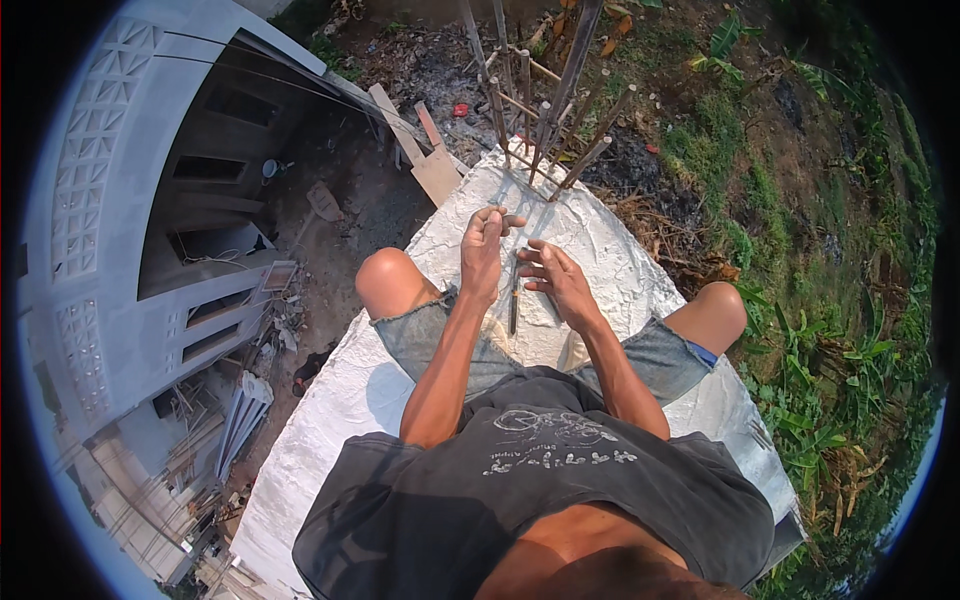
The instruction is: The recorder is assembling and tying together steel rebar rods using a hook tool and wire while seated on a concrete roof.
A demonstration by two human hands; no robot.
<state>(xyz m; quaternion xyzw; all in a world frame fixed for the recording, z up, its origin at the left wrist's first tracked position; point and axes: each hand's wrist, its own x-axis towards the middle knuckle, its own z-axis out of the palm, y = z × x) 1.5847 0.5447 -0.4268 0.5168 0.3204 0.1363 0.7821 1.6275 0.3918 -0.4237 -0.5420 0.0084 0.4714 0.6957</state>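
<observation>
I sit on a rough white slab (pixel 600 235), knees spread. Over its middle, my left hand (pixel 484 254) is raised with its fingers curled in toward the thumb. Whatever they pinch, if anything, is too small to make out. A little to the right and nearer me, my right hand (pixel 562 285) has loosely bent fingers with gaps between them; nothing shows in it. Below and between both hands, a slim dark tool (pixel 514 312) with a bit of orange lies lengthwise; its kind cannot be told.
Upright steel rebar (pixel 560 110) rises at the slab's far corner. Wooden boards (pixel 432 172) lean beside the far left edge. Past the left edge, the ground drops to a grey building (pixel 110 190) and a stack of sheets (pixel 243 415). Plants (pixel 810 430) grow below on the right.
</observation>
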